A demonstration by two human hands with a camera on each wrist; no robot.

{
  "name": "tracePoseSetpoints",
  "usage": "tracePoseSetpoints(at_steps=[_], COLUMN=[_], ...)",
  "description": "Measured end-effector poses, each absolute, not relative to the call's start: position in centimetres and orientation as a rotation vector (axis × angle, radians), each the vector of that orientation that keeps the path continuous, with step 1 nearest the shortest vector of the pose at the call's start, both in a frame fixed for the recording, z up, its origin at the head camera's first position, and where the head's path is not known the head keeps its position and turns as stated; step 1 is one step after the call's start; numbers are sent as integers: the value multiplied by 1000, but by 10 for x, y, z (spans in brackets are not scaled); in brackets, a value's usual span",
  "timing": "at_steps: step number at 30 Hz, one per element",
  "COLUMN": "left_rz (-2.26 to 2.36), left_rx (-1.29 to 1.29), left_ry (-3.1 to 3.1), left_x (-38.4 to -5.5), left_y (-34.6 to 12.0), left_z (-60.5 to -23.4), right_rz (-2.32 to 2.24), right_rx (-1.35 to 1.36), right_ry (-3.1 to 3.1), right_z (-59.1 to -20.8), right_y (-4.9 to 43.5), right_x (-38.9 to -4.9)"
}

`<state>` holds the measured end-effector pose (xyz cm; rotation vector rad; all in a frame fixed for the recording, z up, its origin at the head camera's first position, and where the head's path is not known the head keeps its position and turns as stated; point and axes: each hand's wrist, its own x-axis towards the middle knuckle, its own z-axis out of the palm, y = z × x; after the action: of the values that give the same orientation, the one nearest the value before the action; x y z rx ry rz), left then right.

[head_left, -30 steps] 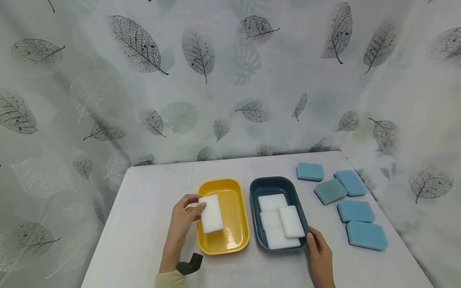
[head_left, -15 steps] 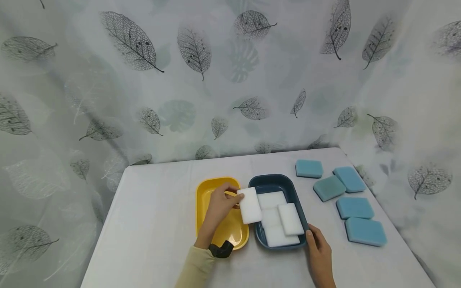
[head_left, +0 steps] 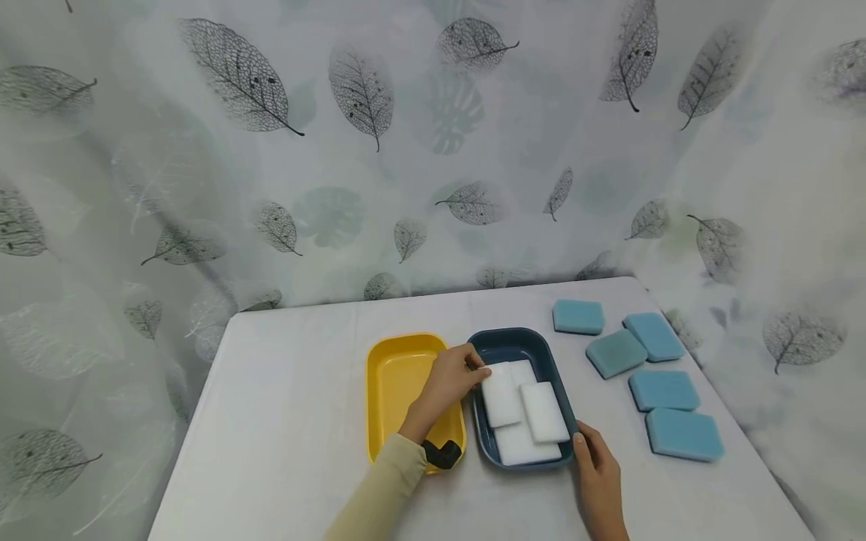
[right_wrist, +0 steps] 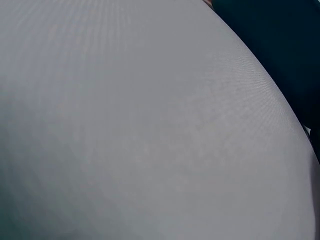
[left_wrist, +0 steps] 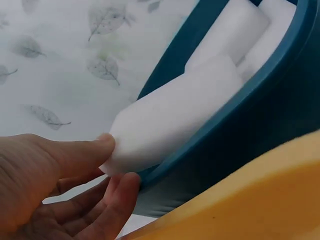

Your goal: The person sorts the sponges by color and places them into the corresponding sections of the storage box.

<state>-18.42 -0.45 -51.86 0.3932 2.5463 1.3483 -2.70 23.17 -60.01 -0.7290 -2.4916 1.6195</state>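
Note:
My left hand (head_left: 449,379) pinches a white sponge (head_left: 501,396) by its far left corner, over the dark blue tray (head_left: 479,439). In the left wrist view, the thumb lies on top of the sponge (left_wrist: 172,117) and the fingers are beneath its end, beside the tray's rim. Several other white sponges lie in that tray, one of them (head_left: 544,412) tilted across the others on the right. My right hand (head_left: 598,477) holds the tray's near right corner with thumb and forefinger at the rim. The right wrist view shows mainly white cloth and a dark part of the tray (right_wrist: 270,45).
A yellow tray (head_left: 387,391) stands left of the blue one, partly behind my left forearm. Several blue sponges (head_left: 685,433) lie spread along the table's right side, one of them greener (head_left: 616,353). A leaf-print curtain (head_left: 338,150) hangs behind the white table (head_left: 284,421).
My left hand has carried the white sponge from over the yellow tray rightward, and lowered it into the blue tray among the other white sponges. The right hand has stayed at the tray's corner.

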Motion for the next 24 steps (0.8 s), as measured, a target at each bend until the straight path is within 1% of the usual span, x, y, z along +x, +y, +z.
tracePoseSetpoints(at_steps=[9, 12, 19, 24], left_rz=[1001, 984, 1026, 878], left_rx=[523, 538, 485, 600], left_ry=[2745, 2767, 2756, 2807], left_x=[-179, -181, -189, -190], left_y=[5, 6, 4, 7], left_z=[-521, -519, -514, -514], right_rz=[1606, 1565, 1553, 1534], right_rx=[-803, -794, -773, -756], right_ry=[-2510, -2507, -2500, -2499], right_z=[-605, -606, -603, -600], right_y=[229, 230, 229, 229], right_x=[-18, -19, -25, -29])
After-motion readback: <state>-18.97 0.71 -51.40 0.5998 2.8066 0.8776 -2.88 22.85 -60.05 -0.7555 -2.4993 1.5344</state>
